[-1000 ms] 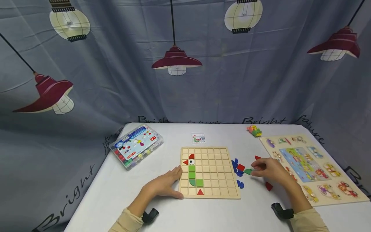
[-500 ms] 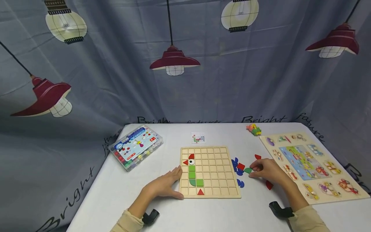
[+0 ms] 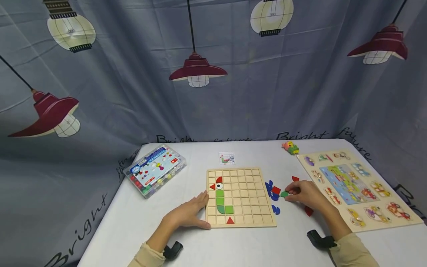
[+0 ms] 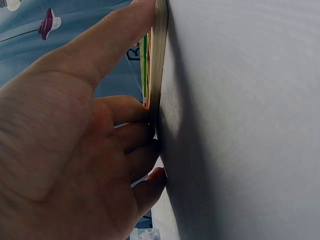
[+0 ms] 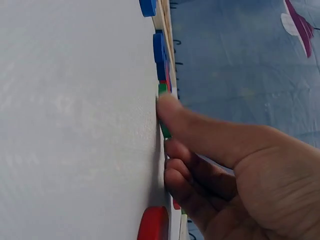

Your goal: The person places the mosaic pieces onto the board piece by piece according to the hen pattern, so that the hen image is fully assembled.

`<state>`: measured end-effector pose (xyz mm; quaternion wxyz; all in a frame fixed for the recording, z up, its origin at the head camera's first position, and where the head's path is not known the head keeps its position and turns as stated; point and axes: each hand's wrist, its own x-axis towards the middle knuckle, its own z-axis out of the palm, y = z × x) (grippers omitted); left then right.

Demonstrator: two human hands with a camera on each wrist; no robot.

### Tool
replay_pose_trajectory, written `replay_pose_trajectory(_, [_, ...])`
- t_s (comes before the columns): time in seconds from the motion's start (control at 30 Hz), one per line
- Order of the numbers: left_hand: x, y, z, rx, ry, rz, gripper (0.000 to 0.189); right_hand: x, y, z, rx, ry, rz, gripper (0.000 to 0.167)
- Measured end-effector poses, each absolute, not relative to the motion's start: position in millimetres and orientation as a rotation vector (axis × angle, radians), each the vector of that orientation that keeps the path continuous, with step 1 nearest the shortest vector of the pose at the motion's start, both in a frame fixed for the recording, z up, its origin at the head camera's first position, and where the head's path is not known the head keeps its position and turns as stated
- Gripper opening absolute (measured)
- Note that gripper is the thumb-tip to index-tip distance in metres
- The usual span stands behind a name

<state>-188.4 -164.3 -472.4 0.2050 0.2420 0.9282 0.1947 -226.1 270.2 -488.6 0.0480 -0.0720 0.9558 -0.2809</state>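
Note:
My left hand (image 3: 188, 212) rests on the table with its fingertips along the left edge of a wooden grid board (image 3: 247, 196) and its thumb at the near left corner. On the board, a red quarter-round piece (image 3: 219, 180), a white eye piece (image 3: 219, 186), green squares (image 3: 219, 201) and red triangles (image 3: 230, 220) form part of a figure. To the right of the board, my right hand (image 3: 307, 193) pinches a small green piece (image 3: 284, 194) between thumb and fingers. The thumb hides part of that piece in the right wrist view.
Beside the board's right edge lie several blue pieces (image 3: 269, 185) and a red square (image 3: 275, 190). Another red piece (image 3: 308, 211) is near my right wrist. A picture card (image 3: 227, 158), clear box (image 3: 155, 170), toy figure (image 3: 290, 147) and animal puzzle board (image 3: 361, 217) stand around.
My right fingers have moved slightly left and closed further over the green piece. My left hand stays at the board's edge. The head view has shifted slightly.

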Motion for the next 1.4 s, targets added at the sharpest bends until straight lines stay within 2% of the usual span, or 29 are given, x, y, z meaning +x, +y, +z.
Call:
replay_pose_trajectory(0.17, [-187.7, -164.0, -471.3, 0.678, 2.584, 0.54, 0.108, -225.6, 271.2, -486.7, -0.255, 2.93, -0.839, 0.025])
replay_pose_trajectory(0.7, [-191.0, -164.4, -472.6, 0.68, 2.586, 0.549, 0.109, -226.6, 269.2, -484.8, -0.227, 2.959, -0.822, 0.037])
replay_pose_trajectory(1.1, [-191.2, -165.2, -473.3, 0.685, 2.591, 0.562, 0.108, -227.5, 269.0, -484.8, -0.26, 2.973, -0.787, 0.032])
replay_pose_trajectory(1.4, [-189.7, -164.8, -473.7, 0.657, 2.577, 0.567, 0.109, -227.8, 270.2, -487.1, -0.214, 2.96, -0.792, 0.04])
